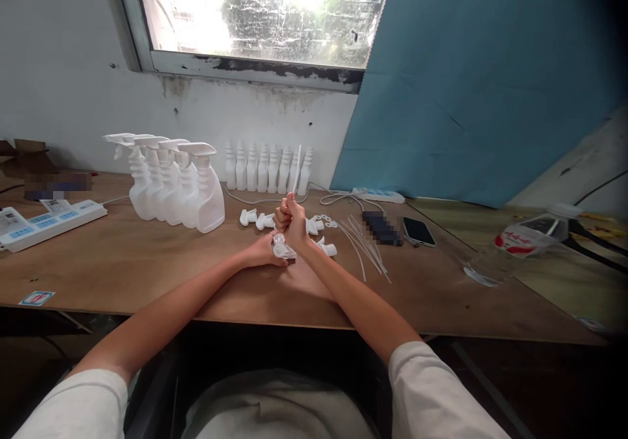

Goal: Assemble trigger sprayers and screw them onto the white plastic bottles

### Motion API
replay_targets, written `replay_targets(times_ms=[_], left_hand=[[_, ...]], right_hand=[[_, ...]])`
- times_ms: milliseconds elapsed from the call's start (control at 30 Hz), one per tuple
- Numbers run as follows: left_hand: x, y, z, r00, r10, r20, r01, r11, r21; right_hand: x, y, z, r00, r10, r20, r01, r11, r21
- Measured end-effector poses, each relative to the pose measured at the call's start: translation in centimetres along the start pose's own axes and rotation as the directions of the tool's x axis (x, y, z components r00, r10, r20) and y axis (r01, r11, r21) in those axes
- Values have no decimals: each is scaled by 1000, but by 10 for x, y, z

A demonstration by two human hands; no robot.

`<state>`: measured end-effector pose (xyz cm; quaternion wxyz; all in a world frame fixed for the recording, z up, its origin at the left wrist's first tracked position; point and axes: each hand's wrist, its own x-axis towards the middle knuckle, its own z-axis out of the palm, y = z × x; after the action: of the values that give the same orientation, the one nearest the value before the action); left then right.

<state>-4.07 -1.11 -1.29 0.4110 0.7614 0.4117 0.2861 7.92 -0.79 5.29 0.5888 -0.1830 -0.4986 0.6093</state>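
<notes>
My left hand (pixel 263 252) is closed round a white trigger spray head (pixel 280 248), low over the table. Just above it, my right hand (pixel 293 223) makes a fist with the thumb on top, gripping a thin white dip tube (pixel 297 169) that sticks up from it. Whether the tube's lower end touches the spray head is hidden by the fingers. Loose spray heads lie on both sides, one white head (pixel 248 216) to the left and another (pixel 328 248) to the right. Small white rings (pixel 326 220) and several loose dip tubes (pixel 366 249) lie farther right.
Assembled spray bottles (pixel 209 193) stand in a row at left, bottles without heads (pixel 267 169) along the wall. Power strips (pixel 53 222) (pixel 377 195), a phone (pixel 418 231), a blurred dark object (pixel 381 228) and a large clear plastic bottle (pixel 520 243) are on the brown table (pixel 171 269).
</notes>
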Motion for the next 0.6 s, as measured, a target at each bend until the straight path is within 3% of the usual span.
replay_targets(times_ms=[600], left_hand=[[3,-1,1,999,31,-33,-28,997,76]], right_hand=[[1,12,-1,999,9,49,-4,996,-89]])
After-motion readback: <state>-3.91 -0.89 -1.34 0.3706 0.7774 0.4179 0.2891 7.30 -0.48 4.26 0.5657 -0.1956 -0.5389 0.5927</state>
